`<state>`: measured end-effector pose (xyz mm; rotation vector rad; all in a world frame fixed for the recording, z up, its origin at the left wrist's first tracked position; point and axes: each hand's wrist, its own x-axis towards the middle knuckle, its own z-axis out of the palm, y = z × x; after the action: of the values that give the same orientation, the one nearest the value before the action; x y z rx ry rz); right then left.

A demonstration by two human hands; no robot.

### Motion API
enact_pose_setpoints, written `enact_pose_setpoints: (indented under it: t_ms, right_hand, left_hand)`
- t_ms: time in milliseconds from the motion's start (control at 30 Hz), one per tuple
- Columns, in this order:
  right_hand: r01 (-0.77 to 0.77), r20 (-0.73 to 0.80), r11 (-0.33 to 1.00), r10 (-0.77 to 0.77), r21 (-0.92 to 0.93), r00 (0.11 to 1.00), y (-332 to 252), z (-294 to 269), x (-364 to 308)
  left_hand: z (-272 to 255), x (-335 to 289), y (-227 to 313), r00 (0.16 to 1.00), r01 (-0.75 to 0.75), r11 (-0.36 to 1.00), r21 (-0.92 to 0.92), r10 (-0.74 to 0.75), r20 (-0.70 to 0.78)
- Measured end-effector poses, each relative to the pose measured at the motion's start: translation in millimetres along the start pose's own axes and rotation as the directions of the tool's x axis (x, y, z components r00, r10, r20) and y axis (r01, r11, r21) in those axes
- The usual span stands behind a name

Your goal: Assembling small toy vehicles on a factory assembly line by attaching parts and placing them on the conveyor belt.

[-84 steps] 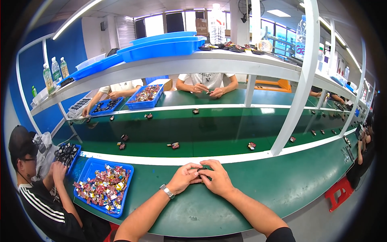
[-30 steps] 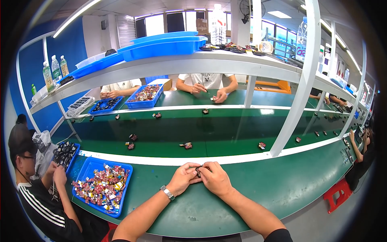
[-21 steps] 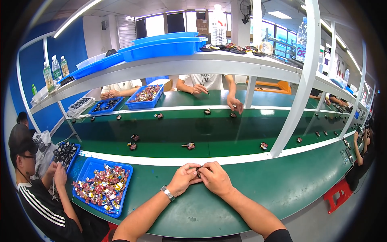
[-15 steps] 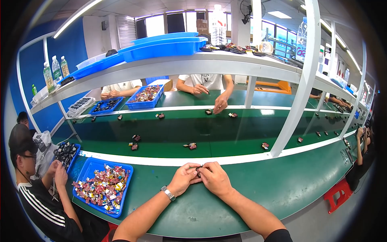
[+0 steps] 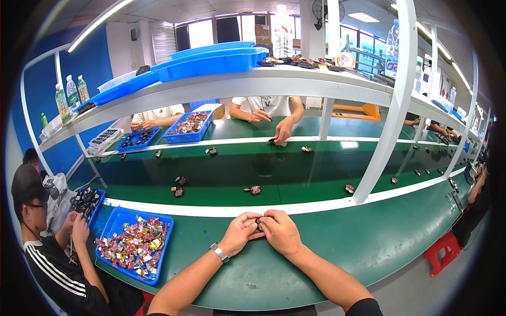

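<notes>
Above the near green work surface, my left hand (image 5: pixel 241 233) and my right hand (image 5: pixel 283 233) meet fingertip to fingertip. Between them is a small black part (image 5: pixel 259 224), mostly covered by the fingers. The left hand, with a metal watch (image 5: pixel 220 252) on its wrist, supports the part from the left. The right thumb and fingers pinch it from the other side. To the left of my hands stands a blue tray (image 5: pixel 167 225) heaped with small pieces in dark red, white and yellow (image 5: pixel 134 245).
Beyond a white rail (image 5: pixel 211 210) runs a green conveyor belt (image 5: pixel 295 179) carrying scattered small assemblies (image 5: pixel 253 190). A slanting white post (image 5: pixel 387 121) and a shelf (image 5: pixel 284 84) frame it. A co-worker (image 5: pixel 47 253) sits left beside a tray of black parts (image 5: pixel 87 204); others work opposite.
My hands stay together in nearly the same place. The small assemblies on the belt have shifted slightly right. Opposite, a co-worker's hand has moved to a black part at the belt's far edge.
</notes>
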<state>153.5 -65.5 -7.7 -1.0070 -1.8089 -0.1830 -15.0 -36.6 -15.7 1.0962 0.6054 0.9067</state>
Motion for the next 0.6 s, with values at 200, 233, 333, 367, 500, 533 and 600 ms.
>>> enact_pose_setpoints:
  t_ms: [200, 233, 333, 367, 500, 533, 600]
  right_hand:
    - [0.0, 0.024, 1.0, 0.001, -0.019, 1.0, 2, 3, -4]
    - [0.002, 0.036, 1.0, -0.001, -0.027, 0.999, 2, 4, -4]
    - [0.019, 0.043, 0.999, -0.017, -0.039, 0.999, 1, 4, -5]
    - [0.018, 0.042, 0.999, -0.017, -0.038, 0.999, 0, 4, -5]
    - [0.04, 0.052, 0.998, -0.038, -0.048, 0.998, -5, 3, -6]
    - [0.054, 0.056, 0.997, -0.051, -0.054, 0.997, -6, 3, -5]
    - [0.06, 0.063, 0.997, -0.057, -0.047, 0.996, -10, 3, -6]
  left_hand:
    - [5, 0, 0, 0.999, -0.002, 0.998, 0.069, 0.006, -0.051]
    - [6, 0, 0, 0.997, -0.014, 0.993, 0.115, 0.024, -0.08]
    - [7, 2, -4, 0.992, -0.064, 0.982, 0.18, 0.082, -0.096]
    - [7, 2, -5, 0.992, -0.063, 0.981, 0.181, 0.082, -0.096]
    - [7, 3, -12, 0.976, -0.131, 0.945, 0.3, 0.176, -0.127]
    - [6, 3, -14, 0.963, -0.173, 0.927, 0.333, 0.231, -0.141]
    - [4, 2, -17, 0.952, -0.192, 0.89, 0.413, 0.272, -0.144]
